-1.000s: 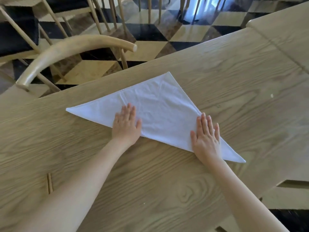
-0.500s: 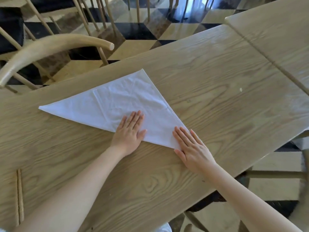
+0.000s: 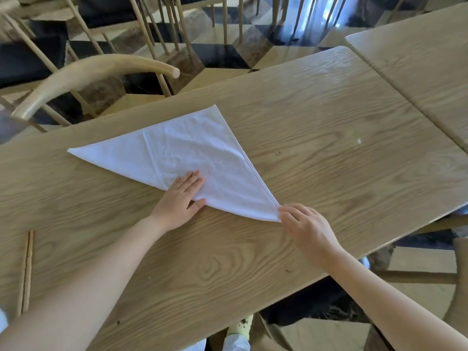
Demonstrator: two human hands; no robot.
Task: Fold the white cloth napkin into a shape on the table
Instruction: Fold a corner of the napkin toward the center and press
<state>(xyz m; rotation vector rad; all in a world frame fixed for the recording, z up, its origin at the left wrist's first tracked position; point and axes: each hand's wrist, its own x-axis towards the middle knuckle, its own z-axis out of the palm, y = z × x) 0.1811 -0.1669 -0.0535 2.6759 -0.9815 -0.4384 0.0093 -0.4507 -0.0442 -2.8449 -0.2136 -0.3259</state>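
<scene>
The white cloth napkin point(image 3: 192, 158) lies flat on the wooden table point(image 3: 316, 138), folded into a triangle with its long edge facing me. My left hand point(image 3: 181, 198) presses flat on the middle of that near edge, fingers spread on the cloth. My right hand point(image 3: 304, 224) is at the napkin's right corner, with its fingertips pinched on the tip of the cloth.
A curved wooden chair back point(image 3: 83, 77) stands at the table's far left side. A second table point(image 3: 425, 62) adjoins on the right. More chairs point(image 3: 152, 24) stand on the chequered floor beyond. The table's near edge runs diagonally at the lower right.
My right hand has slid along the near edge to the napkin's right corner and closed its fingertips on it. My left hand has stayed pressed near the middle of the edge.
</scene>
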